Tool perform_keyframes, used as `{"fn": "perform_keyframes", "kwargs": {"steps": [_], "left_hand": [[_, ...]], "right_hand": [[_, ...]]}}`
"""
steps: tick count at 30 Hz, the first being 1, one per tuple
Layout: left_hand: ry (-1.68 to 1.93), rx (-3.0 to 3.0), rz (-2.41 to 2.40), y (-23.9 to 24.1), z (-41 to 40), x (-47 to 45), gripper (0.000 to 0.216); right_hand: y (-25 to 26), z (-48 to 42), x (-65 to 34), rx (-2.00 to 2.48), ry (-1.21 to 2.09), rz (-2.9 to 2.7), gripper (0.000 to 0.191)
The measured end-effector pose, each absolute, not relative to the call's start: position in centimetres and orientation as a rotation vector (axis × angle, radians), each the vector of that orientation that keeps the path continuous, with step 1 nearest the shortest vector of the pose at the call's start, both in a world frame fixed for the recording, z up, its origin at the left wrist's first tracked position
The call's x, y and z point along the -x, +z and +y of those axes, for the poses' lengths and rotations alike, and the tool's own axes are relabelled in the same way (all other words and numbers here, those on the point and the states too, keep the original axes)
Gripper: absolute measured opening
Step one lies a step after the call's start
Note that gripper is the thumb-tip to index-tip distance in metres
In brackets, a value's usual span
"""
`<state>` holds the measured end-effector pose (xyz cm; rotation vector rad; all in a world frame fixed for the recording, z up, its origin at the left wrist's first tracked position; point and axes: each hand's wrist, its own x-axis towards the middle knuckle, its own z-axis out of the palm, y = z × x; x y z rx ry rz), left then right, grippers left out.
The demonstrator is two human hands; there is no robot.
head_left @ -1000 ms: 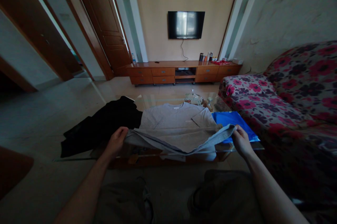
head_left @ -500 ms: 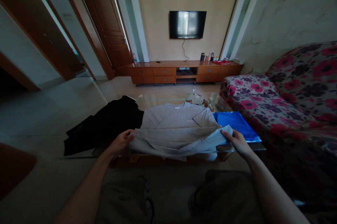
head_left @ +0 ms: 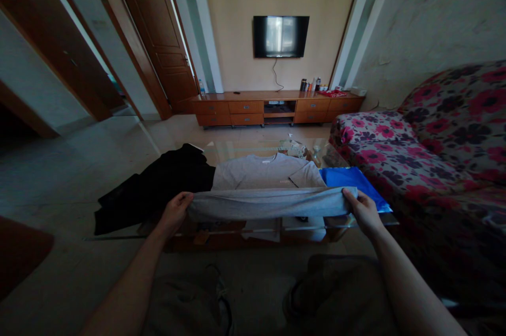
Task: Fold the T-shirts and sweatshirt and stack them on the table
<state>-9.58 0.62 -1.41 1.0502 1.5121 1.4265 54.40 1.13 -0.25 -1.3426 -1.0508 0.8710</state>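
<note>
The shirt [head_left: 269, 203] in front of you is plain grey, with black cloth [head_left: 162, 183] at its nine o'clock, a bright blue packet [head_left: 353, 186] at three, a pale sofa cover [head_left: 419, 162] flowered pink and dark purple towards two, and an orange-brown cabinet [head_left: 245, 108] at twelve.

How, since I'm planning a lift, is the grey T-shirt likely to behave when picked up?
The grey T-shirt is probably floppy: the band stretched between left hand and right hand shows soft wrinkles. It's likely light, as the cloth looks thin. Rolling seems unlikely, since its far part lies flat on the glass table.
</note>
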Motion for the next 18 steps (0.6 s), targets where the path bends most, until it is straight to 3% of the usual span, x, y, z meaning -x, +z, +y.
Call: {"fn": "perform_keyframes", "kwargs": {"steps": [9,18], "left_hand": [[1.723,-0.764,1.283,-1.71,1.44,10.48,0.050],[1.569,-0.802,1.188,-1.16,0.73,9.77,0.042]], "right_hand": [[-0.87,1.89,-55.01,1.233,0.963,-0.707,0.039],[0.08,1.08,-54.88,1.224,1.170,-0.898,0.044]]}}
